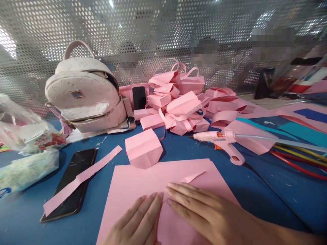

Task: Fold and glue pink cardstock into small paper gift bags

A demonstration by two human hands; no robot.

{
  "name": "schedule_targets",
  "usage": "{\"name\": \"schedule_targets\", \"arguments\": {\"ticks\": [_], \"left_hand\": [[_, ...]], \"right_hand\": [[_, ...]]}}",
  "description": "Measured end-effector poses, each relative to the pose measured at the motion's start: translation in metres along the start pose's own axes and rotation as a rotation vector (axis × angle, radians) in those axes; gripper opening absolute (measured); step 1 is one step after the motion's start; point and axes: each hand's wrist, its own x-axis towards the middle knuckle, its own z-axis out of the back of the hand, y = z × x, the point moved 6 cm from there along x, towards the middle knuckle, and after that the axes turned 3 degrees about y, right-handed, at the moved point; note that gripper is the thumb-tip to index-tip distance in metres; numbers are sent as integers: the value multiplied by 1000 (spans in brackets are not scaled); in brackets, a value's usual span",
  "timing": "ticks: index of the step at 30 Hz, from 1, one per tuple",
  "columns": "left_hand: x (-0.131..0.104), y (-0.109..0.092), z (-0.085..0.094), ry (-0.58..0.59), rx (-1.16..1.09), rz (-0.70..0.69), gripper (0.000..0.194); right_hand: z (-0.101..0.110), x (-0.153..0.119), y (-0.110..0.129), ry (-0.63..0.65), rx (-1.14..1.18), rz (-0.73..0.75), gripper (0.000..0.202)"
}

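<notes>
A large pink paper sheet (143, 183) lies flat on the blue table (268, 190) in front of me. My left hand (138, 223) rests flat on it, fingers together and stretched out. My right hand (204, 212) presses flat beside it, fingertips near a small folded flap (191, 177) of the sheet. Neither hand grips anything. Just beyond the sheet stands a folded pink paper box (143, 148).
A pink glue gun (221, 141) lies to the right, a pile of pink paper bags (184, 105) behind. A black phone (73, 182) with a pink strip (81, 178) across it lies left. A pale backpack (87, 95), plastic bags (25, 149) and coloured sheets (301, 131) surround.
</notes>
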Motion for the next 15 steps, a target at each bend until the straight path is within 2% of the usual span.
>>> {"name": "schedule_targets", "arguments": {"ticks": [3,6,10,13,15], "left_hand": [[4,0,6,-26,51,-30,42],[6,-2,10,-78,79,-37,39],[5,-9,9,-127,100,-28,43],[2,-11,9,-201,102,57,50],[0,-14,8,-190,113,58,45]], "right_hand": [[-1,-2,0,43,-19,17,55],[-3,-4,1,16,-24,17,55],[-12,-10,-8,-74,-53,-153,47],[-19,-16,-11,-86,-116,-200,63],[-19,-22,-13,-104,-181,-222,70]]}}
